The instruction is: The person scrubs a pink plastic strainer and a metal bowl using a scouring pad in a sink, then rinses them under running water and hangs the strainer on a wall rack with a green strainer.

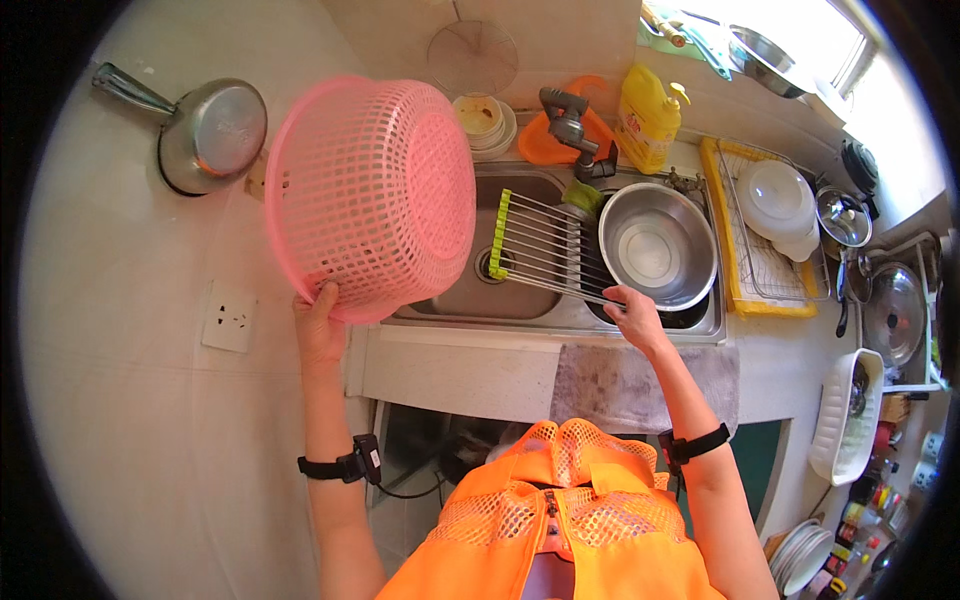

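Observation:
My left hand [322, 322] grips the rim of a pink plastic basket [375, 195], which is tilted on its side above the left edge of the sink. With my right hand [636, 313] I hold the near end of a metal-rod drying rack with green end strips [551, 244], lying over the double sink [480, 300]. A stainless steel basin [656, 246] sits over the right bowl, just beyond my right hand. A green sponge [583, 196] is by the divider, near the grey faucet [568, 124].
Behind the sink stand stacked bowls [484, 127], an orange plastic basket [536, 139] and a yellow pump bottle [649, 120]. A saucepan [214, 139] hangs on the left wall. A wire rack [757, 277] with white dishes is on the right. A cloth [622, 386] drapes over the counter's front edge.

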The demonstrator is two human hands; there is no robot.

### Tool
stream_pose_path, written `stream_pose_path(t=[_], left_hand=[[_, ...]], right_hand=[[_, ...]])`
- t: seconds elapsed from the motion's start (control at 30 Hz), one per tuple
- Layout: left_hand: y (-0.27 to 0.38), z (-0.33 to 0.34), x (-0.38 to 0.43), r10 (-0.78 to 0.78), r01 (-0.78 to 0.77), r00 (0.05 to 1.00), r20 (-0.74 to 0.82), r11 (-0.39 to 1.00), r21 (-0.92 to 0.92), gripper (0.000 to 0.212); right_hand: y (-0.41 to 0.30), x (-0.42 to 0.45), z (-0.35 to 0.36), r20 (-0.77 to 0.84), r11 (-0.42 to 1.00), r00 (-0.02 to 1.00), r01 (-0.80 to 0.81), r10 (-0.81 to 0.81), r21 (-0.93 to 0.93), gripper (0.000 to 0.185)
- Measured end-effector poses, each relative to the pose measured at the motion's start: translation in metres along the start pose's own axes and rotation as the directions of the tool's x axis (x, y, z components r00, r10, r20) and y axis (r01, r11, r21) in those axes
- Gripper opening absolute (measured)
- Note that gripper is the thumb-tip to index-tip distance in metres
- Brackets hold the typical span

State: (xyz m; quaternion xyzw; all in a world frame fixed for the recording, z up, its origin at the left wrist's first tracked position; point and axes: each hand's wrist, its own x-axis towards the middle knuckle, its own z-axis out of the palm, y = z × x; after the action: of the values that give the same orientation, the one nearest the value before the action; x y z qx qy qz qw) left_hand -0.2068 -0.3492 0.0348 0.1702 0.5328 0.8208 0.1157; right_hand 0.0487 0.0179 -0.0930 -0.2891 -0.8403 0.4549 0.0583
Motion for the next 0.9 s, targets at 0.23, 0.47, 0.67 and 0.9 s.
stream_pose_path(t=[0.23, 0.47, 0.67, 0.9], left_hand=[[0.001, 0.039, -0.005, 0.003, -0.009, 0.998, -0.067, 0.995, -0.098, 0.034], [-0.003, 0.086, -0.012, 0.036, -0.045, 0.995, -0.092, 0.994, -0.103, 0.036], [0.005, 0.099, -0.005, 0.083, -0.095, 0.992, -0.094, 0.987, -0.128, 0.036], [0.002, 0.111, 0.010, 0.141, -0.153, 0.987, -0.071, 0.970, -0.189, 0.036]], right_hand=[[-0.002, -0.009, -0.016, 0.060, 0.991, 0.995, 0.067, -0.074, 0.114, 0.027], [0.015, -0.020, -0.009, 0.130, 0.979, 0.980, 0.129, -0.150, 0.157, 0.024], [-0.005, -0.026, -0.007, 0.149, 0.971, 0.971, 0.161, -0.189, 0.179, 0.024], [-0.067, -0.021, -0.007, 0.086, 0.948, 0.948, 0.295, -0.306, 0.122, 0.025]])
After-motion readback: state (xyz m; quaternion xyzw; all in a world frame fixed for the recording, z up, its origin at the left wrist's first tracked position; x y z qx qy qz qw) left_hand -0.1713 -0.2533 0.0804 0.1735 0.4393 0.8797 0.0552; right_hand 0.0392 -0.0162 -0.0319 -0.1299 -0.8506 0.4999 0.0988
